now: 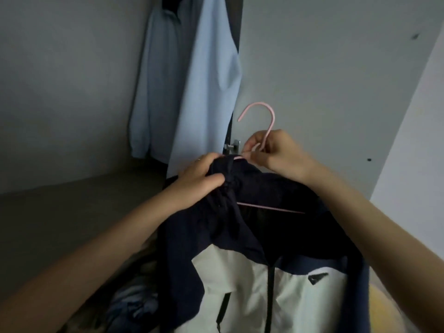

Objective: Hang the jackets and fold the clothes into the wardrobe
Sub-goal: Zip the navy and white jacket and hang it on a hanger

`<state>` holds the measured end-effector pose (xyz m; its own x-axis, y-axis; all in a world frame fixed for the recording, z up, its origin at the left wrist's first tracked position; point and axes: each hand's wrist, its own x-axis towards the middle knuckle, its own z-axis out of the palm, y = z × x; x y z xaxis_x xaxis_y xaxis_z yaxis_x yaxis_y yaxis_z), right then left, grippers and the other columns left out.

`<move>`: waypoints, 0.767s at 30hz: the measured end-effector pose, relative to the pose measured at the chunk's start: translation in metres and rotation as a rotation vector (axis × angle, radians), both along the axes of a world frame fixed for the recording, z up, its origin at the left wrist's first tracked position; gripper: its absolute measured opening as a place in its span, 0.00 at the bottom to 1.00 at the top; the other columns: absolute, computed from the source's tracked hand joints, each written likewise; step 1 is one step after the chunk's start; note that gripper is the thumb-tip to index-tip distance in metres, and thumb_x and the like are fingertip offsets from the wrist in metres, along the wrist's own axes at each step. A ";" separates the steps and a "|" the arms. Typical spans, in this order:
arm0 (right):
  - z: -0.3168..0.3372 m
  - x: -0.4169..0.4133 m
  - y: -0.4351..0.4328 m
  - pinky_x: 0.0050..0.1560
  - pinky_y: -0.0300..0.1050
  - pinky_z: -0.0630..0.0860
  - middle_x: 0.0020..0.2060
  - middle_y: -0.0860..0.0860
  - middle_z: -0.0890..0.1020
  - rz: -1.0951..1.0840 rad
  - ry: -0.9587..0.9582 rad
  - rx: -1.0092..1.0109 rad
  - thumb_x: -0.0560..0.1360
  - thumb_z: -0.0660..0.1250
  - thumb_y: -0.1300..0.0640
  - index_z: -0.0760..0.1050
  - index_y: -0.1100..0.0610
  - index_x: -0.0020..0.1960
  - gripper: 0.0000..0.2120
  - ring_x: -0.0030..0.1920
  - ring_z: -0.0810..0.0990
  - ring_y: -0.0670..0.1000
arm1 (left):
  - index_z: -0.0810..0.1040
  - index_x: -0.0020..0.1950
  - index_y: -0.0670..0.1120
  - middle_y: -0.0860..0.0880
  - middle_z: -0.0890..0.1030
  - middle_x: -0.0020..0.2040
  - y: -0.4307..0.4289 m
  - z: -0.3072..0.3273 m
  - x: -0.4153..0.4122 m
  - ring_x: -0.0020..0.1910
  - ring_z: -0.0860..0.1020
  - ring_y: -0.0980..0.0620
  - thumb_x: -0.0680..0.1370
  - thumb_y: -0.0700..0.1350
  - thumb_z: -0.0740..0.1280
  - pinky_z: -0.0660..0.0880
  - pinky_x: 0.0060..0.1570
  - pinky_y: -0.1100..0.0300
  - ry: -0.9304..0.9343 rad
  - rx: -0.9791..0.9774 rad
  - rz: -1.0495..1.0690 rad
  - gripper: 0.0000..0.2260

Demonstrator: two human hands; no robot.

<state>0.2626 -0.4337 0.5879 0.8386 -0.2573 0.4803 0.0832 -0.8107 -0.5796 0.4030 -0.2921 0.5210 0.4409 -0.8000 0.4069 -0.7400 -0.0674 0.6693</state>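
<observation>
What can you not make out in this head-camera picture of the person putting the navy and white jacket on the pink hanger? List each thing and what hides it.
- Pink hanger, head view: its left shoulder is hidden under the jacket collar and left hand.
- Hanger neck: covered by the right hand.
- Wardrobe rail: cut off by the top edge, above the pale blue garments.
- Jacket hem: cut off by the bottom edge.
- Clothes pile: too dark and blurred to identify.
</observation>
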 end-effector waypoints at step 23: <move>0.179 0.147 -0.018 0.45 0.50 0.71 0.50 0.58 0.81 -0.486 -0.251 -0.682 0.79 0.62 0.54 0.71 0.57 0.56 0.09 0.52 0.78 0.61 | 0.69 0.41 0.47 0.40 0.80 0.46 0.037 0.285 0.245 0.48 0.77 0.39 0.80 0.53 0.60 0.69 0.41 0.52 -0.774 -0.431 0.531 0.12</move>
<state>0.4092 -0.4521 0.7669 0.5592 -0.1483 0.8157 -0.3019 -0.9528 0.0337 0.6480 -0.2552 0.8056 0.1897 -0.2978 0.9356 -0.9233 -0.3781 0.0668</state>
